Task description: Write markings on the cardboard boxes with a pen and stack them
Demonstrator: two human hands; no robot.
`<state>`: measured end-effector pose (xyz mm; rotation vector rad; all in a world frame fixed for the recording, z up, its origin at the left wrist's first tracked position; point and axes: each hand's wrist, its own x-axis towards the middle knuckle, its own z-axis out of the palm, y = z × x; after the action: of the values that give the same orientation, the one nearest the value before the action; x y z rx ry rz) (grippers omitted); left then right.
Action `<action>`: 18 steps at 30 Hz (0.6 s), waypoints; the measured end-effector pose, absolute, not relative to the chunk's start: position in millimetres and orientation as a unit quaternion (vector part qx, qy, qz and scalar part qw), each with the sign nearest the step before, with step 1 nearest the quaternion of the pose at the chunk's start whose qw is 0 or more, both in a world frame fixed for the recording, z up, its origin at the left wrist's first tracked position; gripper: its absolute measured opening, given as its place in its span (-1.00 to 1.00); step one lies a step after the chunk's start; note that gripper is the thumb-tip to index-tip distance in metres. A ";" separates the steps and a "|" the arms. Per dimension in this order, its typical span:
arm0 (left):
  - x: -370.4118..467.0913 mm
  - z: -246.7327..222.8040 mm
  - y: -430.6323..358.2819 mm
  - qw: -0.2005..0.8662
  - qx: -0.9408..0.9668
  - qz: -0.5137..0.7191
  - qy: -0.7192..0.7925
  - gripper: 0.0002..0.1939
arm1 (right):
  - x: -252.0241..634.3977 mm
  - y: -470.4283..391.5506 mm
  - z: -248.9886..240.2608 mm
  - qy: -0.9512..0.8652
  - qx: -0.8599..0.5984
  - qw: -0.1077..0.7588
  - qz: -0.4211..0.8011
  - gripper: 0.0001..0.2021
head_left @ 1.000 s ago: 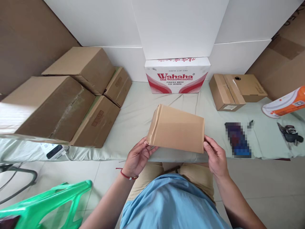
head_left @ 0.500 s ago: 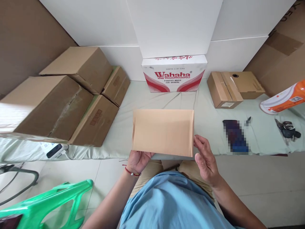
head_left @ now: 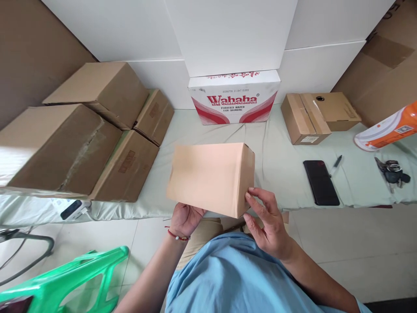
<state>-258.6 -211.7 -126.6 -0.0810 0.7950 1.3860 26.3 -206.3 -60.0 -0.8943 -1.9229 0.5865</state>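
A plain light-brown cardboard box point(head_left: 206, 178) is held up over the front edge of the bench, its right end face turned partly into view. My left hand point(head_left: 188, 221) supports it from below at the lower left edge, with the fingertips hidden beneath it. At the lower right corner, my right hand point(head_left: 267, 219) touches the end face with its fingertips, the fingers spread and the thumb apart from them.
Brown boxes point(head_left: 130, 161) are stacked on the left of the cloth-covered bench point(head_left: 182, 126). A Wahaha carton point(head_left: 234, 102) stands at the back. Small boxes point(head_left: 306, 126), a phone point(head_left: 321, 182), pen point(head_left: 336, 164), keys point(head_left: 393, 173) and orange-white bottle point(head_left: 387, 130) lie right. Green stool point(head_left: 65, 278) lower left.
The box has turned so its right end face shows, and it has shifted slightly left. My right hand has moved left and now touches that end. The view has shifted slightly.
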 end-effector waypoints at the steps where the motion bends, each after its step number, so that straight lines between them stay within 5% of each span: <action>1: -257.5 -125.3 -211.5 0.695 -0.033 0.622 0.359 -0.50 | 26.3 -206.2 -61.9 -0.776 -0.367 0.455 0.237 -0.21; 8: -254.7 -106.2 -217.5 0.702 0.021 0.609 0.368 -0.78 | 42.5 -201.8 -81.1 -0.700 -0.442 0.466 0.311 -0.34; 18: -238.1 -84.0 -232.2 0.638 0.174 0.638 0.395 -0.61 | 64.5 -197.7 -65.2 -0.613 -0.454 0.485 0.429 -0.53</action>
<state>-238.1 -232.2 -84.0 0.3980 0.9015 1.4554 64.5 -197.7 -65.2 -1.1050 -1.4919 1.0436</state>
